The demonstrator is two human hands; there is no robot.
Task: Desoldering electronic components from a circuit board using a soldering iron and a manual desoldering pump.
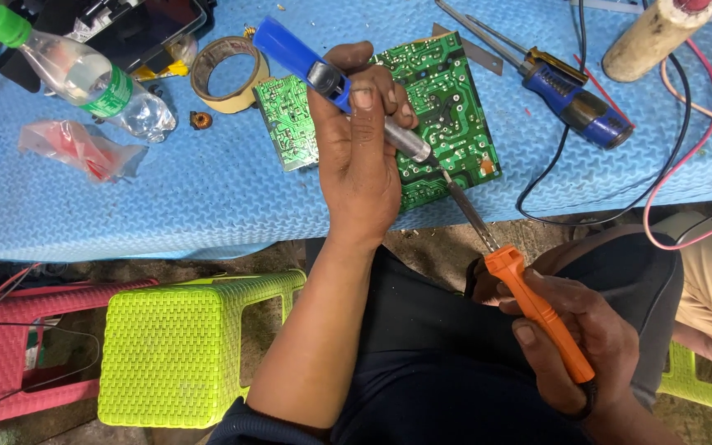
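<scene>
- The left hand (360,165) is holding a blue-handled desoldering pump (331,82), fingers (364,100) clamped around its barrel, with the metal nozzle pressing down onto the large green circuit board (447,107).
- The right hand (574,338) is gripping an orange-handled soldering iron (537,309), fingers (529,334) closed tight on the handle, and the dark tip is touching the large board right beside the pump's nozzle.
- The large board is lying solder side up on the blue worktop (191,198), near its front edge, and the work is looking midway: both tools are meeting at one spot, and the pictures are not showing which joints are already cleared.
- Two green boards are showing: a smaller circuit board (286,119) is lying just left of the large one, partly behind the left hand.
- One roll of tan tape (226,72) is sitting to the upper left of the large board, with one small copper coil (200,120) beside it.
- One clear water bottle (84,78) with a green cap and one crumpled plastic bag (80,148) are lying far left of the large board.
- One blue-handled screwdriver (574,99) is lying to the right of the large board, near black and red wires (669,198).
- Below the worktop, one lime-green stool (183,346) and one pink stool (10,354) are standing left of the large board.
</scene>
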